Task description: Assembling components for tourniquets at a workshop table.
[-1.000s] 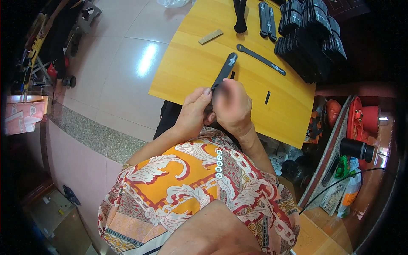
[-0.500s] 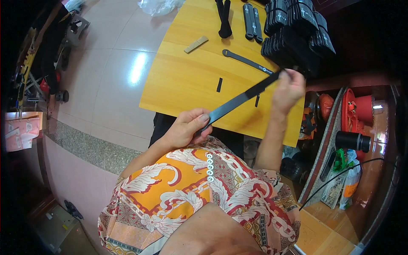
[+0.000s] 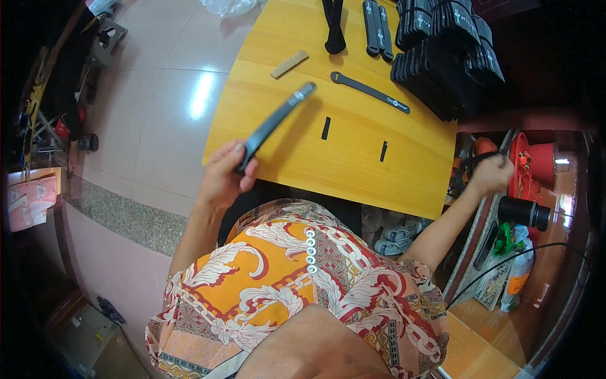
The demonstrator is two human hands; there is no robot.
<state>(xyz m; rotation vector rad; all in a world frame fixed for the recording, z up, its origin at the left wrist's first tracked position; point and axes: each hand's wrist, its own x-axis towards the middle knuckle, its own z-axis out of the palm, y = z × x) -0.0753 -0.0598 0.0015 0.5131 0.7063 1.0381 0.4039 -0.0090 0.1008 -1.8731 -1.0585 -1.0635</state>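
Note:
My left hand (image 3: 222, 174) is closed round one end of a flat black strap (image 3: 274, 124). The strap's other end, with a pale mark, points up and away over the table. Off the table's right edge, my right hand (image 3: 493, 175) is closed on a dark strip (image 3: 468, 165), partly blurred. A single slotted black strap (image 3: 369, 93) lies across the middle of the table. Two short black pieces, one on the left (image 3: 326, 128) and one on the right (image 3: 384, 151), lie nearer to me.
The yellow table (image 3: 252, 101) carries a tan strip (image 3: 289, 64), a folded black band (image 3: 334, 31), a few straps (image 3: 377, 31) and stacked black bundles (image 3: 435, 79). To the right are a red container (image 3: 541, 161), a black cylinder (image 3: 524, 213) and a cable (image 3: 505, 258).
My hands have moved apart. The left went left and raised the strap's free end; the right let go of that end and swung right, past the table edge, with a dark strip.

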